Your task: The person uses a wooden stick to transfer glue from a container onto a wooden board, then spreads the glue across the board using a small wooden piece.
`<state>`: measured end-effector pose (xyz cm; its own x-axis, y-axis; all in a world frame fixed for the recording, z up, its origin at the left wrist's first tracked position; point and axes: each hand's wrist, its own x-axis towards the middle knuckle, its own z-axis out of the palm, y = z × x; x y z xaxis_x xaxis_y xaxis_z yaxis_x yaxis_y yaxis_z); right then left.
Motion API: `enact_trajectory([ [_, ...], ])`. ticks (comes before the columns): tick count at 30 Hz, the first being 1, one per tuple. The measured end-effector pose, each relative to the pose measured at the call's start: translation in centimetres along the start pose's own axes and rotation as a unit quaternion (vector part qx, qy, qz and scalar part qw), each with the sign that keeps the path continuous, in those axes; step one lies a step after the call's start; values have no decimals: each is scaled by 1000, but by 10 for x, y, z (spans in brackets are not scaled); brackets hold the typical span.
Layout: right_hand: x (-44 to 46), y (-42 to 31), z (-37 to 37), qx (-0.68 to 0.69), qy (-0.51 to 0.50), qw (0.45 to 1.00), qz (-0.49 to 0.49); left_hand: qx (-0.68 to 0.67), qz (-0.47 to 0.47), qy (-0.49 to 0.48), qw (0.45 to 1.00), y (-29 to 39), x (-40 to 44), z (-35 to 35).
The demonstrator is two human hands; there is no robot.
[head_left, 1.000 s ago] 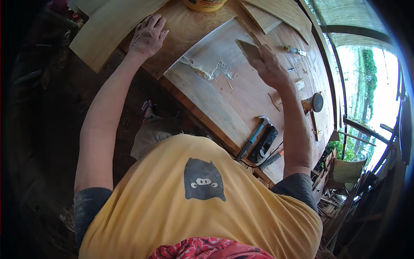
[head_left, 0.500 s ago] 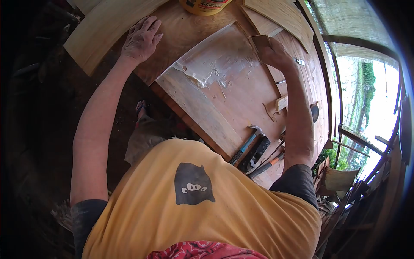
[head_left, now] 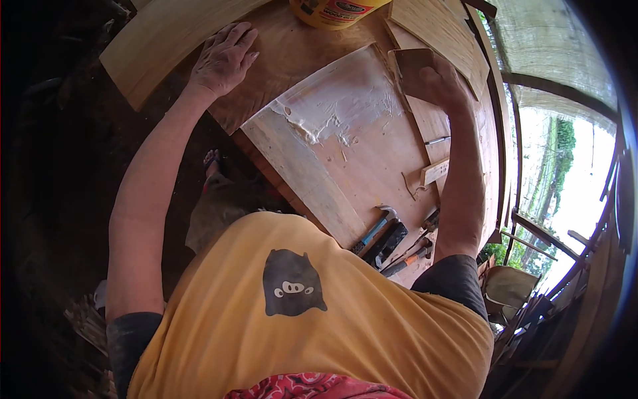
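My left hand (head_left: 224, 61) lies with fingers apart on a brown wood sheet (head_left: 279, 50) at the upper left. My right hand (head_left: 444, 86) is closed on a flat brown rectangular piece (head_left: 413, 70), at the far edge of a board. That board (head_left: 359, 159) is partly coated with smeared whitish glue (head_left: 352, 86), thickest in ragged lumps near its left side. A yellow wood glue tub (head_left: 335, 12) stands beyond the sheet, between my hands.
A blue-handled hammer (head_left: 377, 228), a black tool (head_left: 389, 244) and an orange-and-black handled tool (head_left: 407, 261) lie near the front edge. A small wood block (head_left: 434, 172) sits near my right forearm. Thin wood panels (head_left: 438, 33) lie at the upper right.
My right hand has moved toward the board's far right edge with the brown piece. My left hand stays on the wood sheet. The view has shifted slightly.
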<state>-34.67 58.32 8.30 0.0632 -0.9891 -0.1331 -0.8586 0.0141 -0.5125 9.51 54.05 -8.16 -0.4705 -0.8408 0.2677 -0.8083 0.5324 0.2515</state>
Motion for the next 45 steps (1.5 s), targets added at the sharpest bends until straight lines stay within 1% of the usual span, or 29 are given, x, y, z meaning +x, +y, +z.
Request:
enact_trajectory([
  [2, -14, 4, -5, 48, -59, 997, 10, -4, -1, 1, 1000, -2, 0, 1],
  [3, -19, 22, 2, 14, -21, 1000, -9, -7, 1, 2, 1000, -1, 0, 2],
  [6, -23, 37, 2, 33, -98, 995, 10, -8, -2, 2, 1000, 0, 1, 1],
  [8, -17, 39, 3, 38, -97, 994, 28, -3, -8, -8, 1000, 2, 0, -3],
  [10, -11, 32, 6, 35, -45, 997, 57, 0, -12, -16, 1000, 3, 1, -5],
  [13, 4, 19, 7, 4, -30, 999, 14, 1, -11, -16, 1000, 3, 2, -4],
  [16, 24, -1, 5, 0, -40, 999, 33, 3, -6, -13, 1000, 2, 0, -2],
  [17, 31, -9, 4, -27, -51, 998, 29, 6, -6, -12, 1000, 2, 0, -2],
  [20, 50, -5, 5, -29, -54, 997, 42, 11, -5, -10, 1000, 1, 0, -2],
  [23, 60, 9, 8, 22, -44, 999, 19, 11, -6, -9, 1000, 2, 1, -3],
  [25, 65, 4, 8, 9, -44, 999, 29, 11, -5, -9, 1000, 2, 1, -2],
  [26, 65, 3, 8, 3, -43, 998, 36, 10, -4, -9, 1000, 1, 1, -1],
  [29, 58, 2, 6, -49, -76, 996, -11, 9, -1, -8, 1000, 1, 0, 0],
  [32, 26, -18, 3, 4, -107, 994, 37, 8, -3, -6, 1000, 1, 1, -1],
  [33, 20, -13, 3, 25, -118, 992, 28, 7, -5, -7, 1000, 1, 0, -1],
  [36, 16, -6, 0, 19, -110, 993, 38, 11, -12, -13, 1000, 0, 3, 2],
  [37, 21, 1, 4, -28, -88, 995, 38, 14, -12, -11, 1000, 1, 3, 3],
  [40, 25, 1, 23, -112, -25, 993, 18, 17, -11, -5, 1000, 0, 3, 4],
  [42, 14, -6, 30, -150, -46, 987, 20, 12, -11, -1, 1000, 0, 4, 4],
  [44, -6, -27, 37, -146, -61, 987, 4, 8, -7, 11, 1000, -1, 4, 5],
  [45, -26, -43, 41, -122, -65, 990, -12, 6, -7, 16, 1000, -1, 3, 6],
])
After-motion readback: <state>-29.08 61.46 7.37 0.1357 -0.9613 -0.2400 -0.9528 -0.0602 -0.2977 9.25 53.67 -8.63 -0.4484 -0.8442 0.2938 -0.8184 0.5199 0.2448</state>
